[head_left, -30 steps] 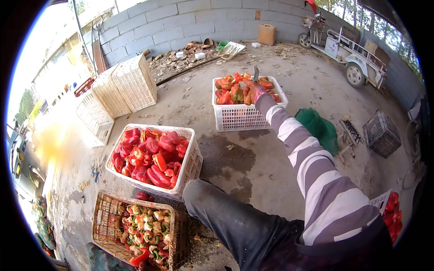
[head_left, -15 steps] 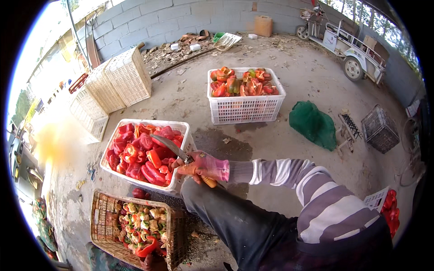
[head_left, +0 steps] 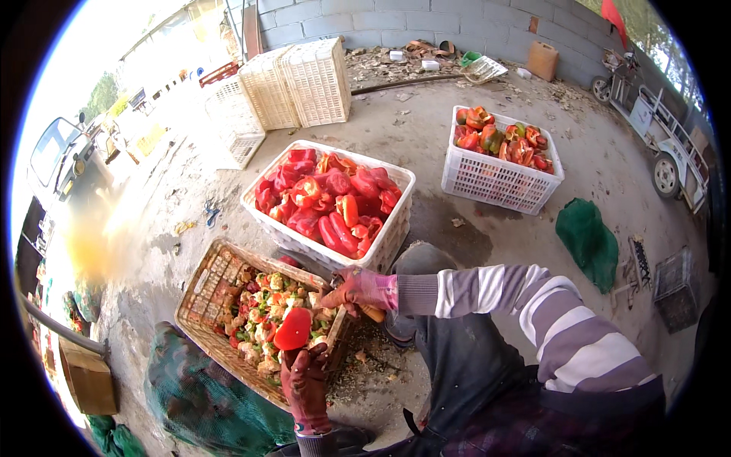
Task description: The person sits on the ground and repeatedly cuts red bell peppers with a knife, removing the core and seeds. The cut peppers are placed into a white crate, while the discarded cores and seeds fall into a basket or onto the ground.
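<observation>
In my left hand [head_left: 306,385] is a red bell pepper [head_left: 294,329], raised over the near side of a stained tan crate [head_left: 204,293]. That hand is gloved, its fingers closed on the pepper's lower end. My right hand [head_left: 354,288], in a pinkish stained glove, grips a knife whose yellowish handle [head_left: 373,313] sticks out below the fist; its blade cannot be made out. This fist is at the tan crate's right corner. Cut-out pepper cores [head_left: 266,305] with pale seeds and green stems lie in the crate. Behind it, red peppers [head_left: 335,202] fill a white crate [head_left: 397,228].
Another white crate [head_left: 495,186] of cut peppers stands farther right, near a green net bag [head_left: 586,245]. Stacked cream crates [head_left: 301,85] stand at the back left. A full net sack [head_left: 198,396] lies beside the tan crate. A cargo tricycle [head_left: 666,145] is parked far right.
The view has swung left. My right hand with the knife has come from over the white crate to the tan crate's corner. My left hand has risen into view with the red pepper.
</observation>
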Available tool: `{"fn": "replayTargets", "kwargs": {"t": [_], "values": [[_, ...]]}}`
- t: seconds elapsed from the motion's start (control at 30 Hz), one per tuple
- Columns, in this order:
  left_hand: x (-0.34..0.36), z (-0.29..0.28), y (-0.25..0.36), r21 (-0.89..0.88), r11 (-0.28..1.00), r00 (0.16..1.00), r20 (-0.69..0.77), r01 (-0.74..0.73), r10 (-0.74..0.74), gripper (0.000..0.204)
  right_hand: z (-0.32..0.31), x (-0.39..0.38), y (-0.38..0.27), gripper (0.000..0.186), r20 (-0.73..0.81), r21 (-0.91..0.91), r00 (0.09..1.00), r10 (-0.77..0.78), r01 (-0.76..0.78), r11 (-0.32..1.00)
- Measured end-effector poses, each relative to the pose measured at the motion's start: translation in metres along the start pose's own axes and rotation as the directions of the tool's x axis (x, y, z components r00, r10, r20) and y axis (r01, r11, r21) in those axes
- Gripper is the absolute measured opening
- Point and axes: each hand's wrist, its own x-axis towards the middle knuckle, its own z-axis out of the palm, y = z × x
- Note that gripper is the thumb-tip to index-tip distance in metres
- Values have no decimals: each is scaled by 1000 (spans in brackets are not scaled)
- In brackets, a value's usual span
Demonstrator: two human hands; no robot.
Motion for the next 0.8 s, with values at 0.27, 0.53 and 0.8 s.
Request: {"fn": "replayTargets", "kwargs": {"t": [0.27, 0.53, 0.8], "values": [[20, -6, -10, 115, 991, 997, -21, -75, 77, 45, 7, 33, -14, 36, 86, 6, 995, -47, 46, 999], [12, -67, 8, -168, 982, 992, -106, -89, 72, 26, 17, 90, 65, 37, 26, -755, 998, -56, 56, 654], [20, -84, -6, -160, 987, 981, -196, -29, -3, 27, 61, 107, 105, 46, 27, -972, 998, 54, 13, 236]]}}
